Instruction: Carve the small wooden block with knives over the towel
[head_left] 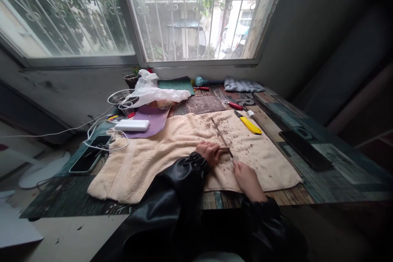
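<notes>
My left hand (210,151) is closed around the near end of a long thin wooden stick (218,130) that lies on a beige towel (147,159). My right hand (247,178) is closed on a small blade-like tool (231,154) whose tip meets the stick beside my left fingers. Several dark wood shavings (236,131) are scattered over the towel around the stick. Both arms wear black shiny sleeves.
A yellow utility knife (250,125) and a red-handled tool (236,106) lie beyond the towel. At left are a white power bank (132,125), a phone (89,155) with white cables, a plastic bag (153,92) and a metal bowl (118,97). A dark flat bar (305,150) lies right.
</notes>
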### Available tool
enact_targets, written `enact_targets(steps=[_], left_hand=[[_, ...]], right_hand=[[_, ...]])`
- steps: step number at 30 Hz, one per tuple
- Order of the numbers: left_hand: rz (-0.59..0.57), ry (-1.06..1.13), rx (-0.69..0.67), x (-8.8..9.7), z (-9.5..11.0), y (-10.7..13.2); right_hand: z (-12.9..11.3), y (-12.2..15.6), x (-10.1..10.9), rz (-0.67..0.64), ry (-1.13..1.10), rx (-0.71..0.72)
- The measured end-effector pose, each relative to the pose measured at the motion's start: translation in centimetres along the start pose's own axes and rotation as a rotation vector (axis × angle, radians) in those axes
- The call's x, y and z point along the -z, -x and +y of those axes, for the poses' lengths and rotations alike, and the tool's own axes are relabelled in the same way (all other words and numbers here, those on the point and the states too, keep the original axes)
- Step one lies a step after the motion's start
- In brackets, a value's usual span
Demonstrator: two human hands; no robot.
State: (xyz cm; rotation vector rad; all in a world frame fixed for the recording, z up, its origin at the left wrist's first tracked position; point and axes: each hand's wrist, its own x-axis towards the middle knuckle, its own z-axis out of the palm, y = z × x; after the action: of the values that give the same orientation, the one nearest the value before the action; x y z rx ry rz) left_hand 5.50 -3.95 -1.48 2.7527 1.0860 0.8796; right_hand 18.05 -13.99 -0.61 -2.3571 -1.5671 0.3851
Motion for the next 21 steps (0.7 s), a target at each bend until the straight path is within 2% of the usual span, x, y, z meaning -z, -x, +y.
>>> enact_targets(steps=[4,10,14,18,21], left_hand=[[0.014,-0.009,0.023,-0.1,-0.1,0.0],[0.002,-0.007,0.017,0.1,-0.1,-0.1],[0.001,0.010,-0.037,0.1,0.0,-0.1],[0.013,0.003,0.017,-0.1,0.0,-0.1],[0.011,-0.002,0.050,-0.2,0.0,-0.2]], right_hand=[[-0.8,-1.2,-0.2,0.004,0.003,-0.006],[1.1,1.1,-0.5,-0.015,-0.050,0.001],[0.2,-0.4,0.1,-0.034,-0.011,0.001],[-0.8,-1.8,0.1,-0.004,0.017,-0.002],[-0.1,-0.8,-0.1,-0.024,0.005,0.017]])
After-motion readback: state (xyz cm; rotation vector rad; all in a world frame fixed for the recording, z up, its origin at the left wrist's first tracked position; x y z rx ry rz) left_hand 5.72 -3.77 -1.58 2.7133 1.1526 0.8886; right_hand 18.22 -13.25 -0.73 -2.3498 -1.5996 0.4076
